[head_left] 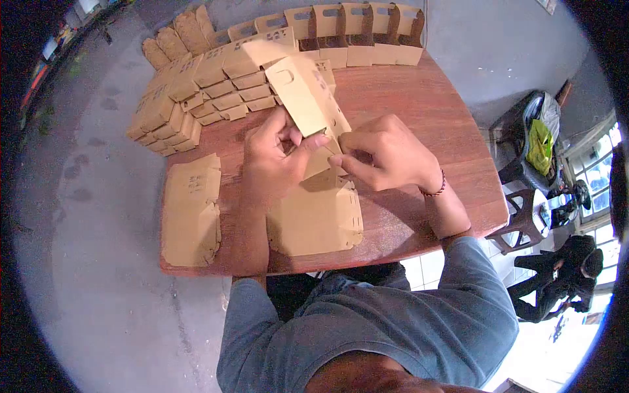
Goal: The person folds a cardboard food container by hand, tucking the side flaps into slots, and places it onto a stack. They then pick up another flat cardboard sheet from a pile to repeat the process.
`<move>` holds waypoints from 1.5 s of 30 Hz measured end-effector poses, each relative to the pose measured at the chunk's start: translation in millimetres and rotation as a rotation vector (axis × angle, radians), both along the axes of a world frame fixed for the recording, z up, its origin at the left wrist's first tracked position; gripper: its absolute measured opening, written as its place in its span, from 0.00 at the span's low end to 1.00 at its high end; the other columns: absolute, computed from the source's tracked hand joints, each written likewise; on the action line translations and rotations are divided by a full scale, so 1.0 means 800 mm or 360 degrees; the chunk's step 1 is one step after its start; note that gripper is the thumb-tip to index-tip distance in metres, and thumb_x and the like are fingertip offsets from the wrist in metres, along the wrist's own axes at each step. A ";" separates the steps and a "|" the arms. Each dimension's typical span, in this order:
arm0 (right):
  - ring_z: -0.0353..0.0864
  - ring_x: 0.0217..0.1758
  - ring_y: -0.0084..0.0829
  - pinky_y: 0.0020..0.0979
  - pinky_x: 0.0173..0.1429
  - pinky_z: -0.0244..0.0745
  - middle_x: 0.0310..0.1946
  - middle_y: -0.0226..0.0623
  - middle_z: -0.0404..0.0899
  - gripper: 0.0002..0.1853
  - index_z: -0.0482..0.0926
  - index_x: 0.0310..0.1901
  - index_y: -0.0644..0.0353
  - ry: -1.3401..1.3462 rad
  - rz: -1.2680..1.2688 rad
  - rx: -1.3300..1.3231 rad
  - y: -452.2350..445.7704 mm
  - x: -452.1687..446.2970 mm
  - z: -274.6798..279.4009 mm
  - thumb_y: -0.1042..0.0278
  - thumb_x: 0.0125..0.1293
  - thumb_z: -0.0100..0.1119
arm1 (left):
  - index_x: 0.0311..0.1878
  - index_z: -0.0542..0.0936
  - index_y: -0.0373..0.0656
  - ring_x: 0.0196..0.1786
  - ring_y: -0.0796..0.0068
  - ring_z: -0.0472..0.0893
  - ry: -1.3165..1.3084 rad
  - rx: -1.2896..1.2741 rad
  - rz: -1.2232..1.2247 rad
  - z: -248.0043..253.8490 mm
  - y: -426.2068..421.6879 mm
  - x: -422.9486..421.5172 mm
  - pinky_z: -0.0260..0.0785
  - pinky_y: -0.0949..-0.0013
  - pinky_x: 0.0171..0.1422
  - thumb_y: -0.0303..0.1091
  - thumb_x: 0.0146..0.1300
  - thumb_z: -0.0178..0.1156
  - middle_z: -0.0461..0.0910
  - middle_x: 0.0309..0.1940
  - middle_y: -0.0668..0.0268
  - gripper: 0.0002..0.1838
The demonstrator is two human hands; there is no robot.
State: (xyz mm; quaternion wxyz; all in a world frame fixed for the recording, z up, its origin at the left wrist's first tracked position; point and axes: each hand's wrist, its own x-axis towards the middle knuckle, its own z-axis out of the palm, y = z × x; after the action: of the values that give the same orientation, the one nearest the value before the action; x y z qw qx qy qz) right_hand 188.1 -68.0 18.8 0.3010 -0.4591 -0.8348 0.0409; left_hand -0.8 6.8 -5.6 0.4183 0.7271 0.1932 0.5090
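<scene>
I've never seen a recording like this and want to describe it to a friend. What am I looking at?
There is no machine here: a person works with bare hands, and this one picture comes from a camera worn on their head, looking forward and down. That's why their own chest shows at the bottom.

The left hand holds a partly folded cardboard carton, while the right hand seems to pinch its flaps.

On the reddish-brown wooden table, flat cardboard pieces lie at the near side, some at left and some in the middle. Beyond are stacked closed boxes and a curved row of open-sided ones.
</scene>
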 end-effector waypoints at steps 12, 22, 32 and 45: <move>0.74 0.19 0.52 0.47 0.26 0.67 0.13 0.51 0.71 0.16 0.74 0.19 0.61 0.0097 0.0032 -0.0097 0.004 0.004 -0.006 0.61 0.62 0.57 | 0.31 0.77 0.38 0.26 0.70 0.78 0.0350 0.0225 0.0226 -0.002 -0.008 -0.005 0.71 0.69 0.32 0.21 0.53 0.67 0.75 0.22 0.63 0.07; 0.81 0.22 0.32 0.31 0.31 0.75 0.19 0.43 0.79 0.17 0.80 0.34 0.65 0.0693 -0.0488 0.0104 -0.009 -0.001 0.015 0.55 0.62 0.65 | 0.38 0.77 0.39 0.34 0.49 0.80 0.0661 0.0791 -0.0002 -0.015 -0.009 0.020 0.72 0.53 0.38 0.23 0.55 0.58 0.76 0.28 0.54 0.06; 0.83 0.25 0.38 0.36 0.31 0.77 0.22 0.42 0.80 0.14 0.82 0.35 0.63 0.0487 -0.0569 0.0386 0.010 0.002 -0.011 0.58 0.60 0.64 | 0.42 0.76 0.36 0.37 0.47 0.81 0.0967 0.1010 0.0021 -0.023 -0.021 0.031 0.75 0.53 0.40 0.33 0.60 0.61 0.79 0.31 0.50 0.12; 0.71 0.16 0.25 0.25 0.20 0.64 0.18 0.29 0.70 0.06 0.78 0.26 0.58 0.0027 -0.0301 0.0956 0.006 0.006 -0.008 0.75 0.52 0.67 | 0.66 0.68 0.39 0.44 0.71 0.83 -0.0192 -0.0463 -0.0455 0.022 0.028 -0.022 0.77 0.68 0.50 0.42 0.72 0.55 0.81 0.41 0.62 0.25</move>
State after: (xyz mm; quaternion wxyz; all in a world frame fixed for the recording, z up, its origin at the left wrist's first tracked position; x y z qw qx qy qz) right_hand 192.5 -63.1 12.7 0.4326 -0.4250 -0.7606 -0.2319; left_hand -18.0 29.6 12.0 0.5976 0.6473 0.1340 0.4538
